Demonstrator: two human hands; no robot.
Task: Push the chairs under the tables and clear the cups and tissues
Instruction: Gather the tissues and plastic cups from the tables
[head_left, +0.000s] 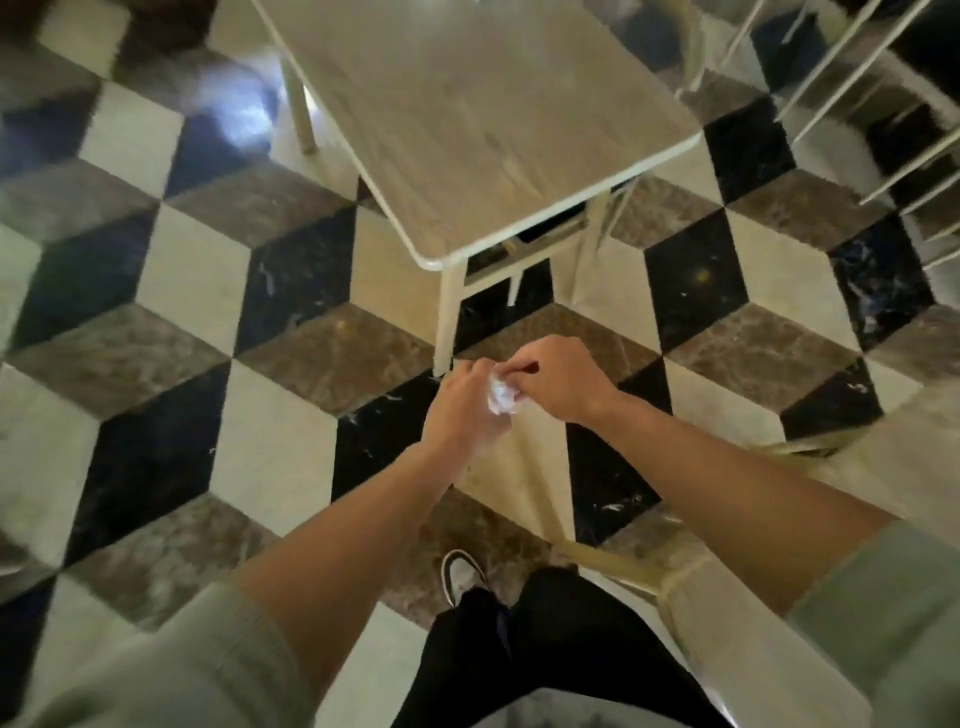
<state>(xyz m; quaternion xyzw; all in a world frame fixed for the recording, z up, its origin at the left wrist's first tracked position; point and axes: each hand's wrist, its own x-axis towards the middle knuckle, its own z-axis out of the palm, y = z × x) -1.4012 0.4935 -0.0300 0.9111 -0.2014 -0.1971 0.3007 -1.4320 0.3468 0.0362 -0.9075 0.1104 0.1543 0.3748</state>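
A crumpled white tissue (501, 399) sits between my two hands, held in the air above the floor. My left hand (462, 410) cups it from the left and my right hand (558, 376) pinches it from the right. Just beyond my hands stands a light wooden table (483, 124) with a bare top and pale legs. Part of a chair (545, 228) shows tucked under the table's near right edge. No cups are in view.
The floor (270, 452) is a cube-pattern of black, cream and brown tiles. A white metal chair or rack frame (878, 93) stands at the upper right. Another pale wooden piece (613, 564) lies by my right leg. My shoe (460, 574) is below my hands.
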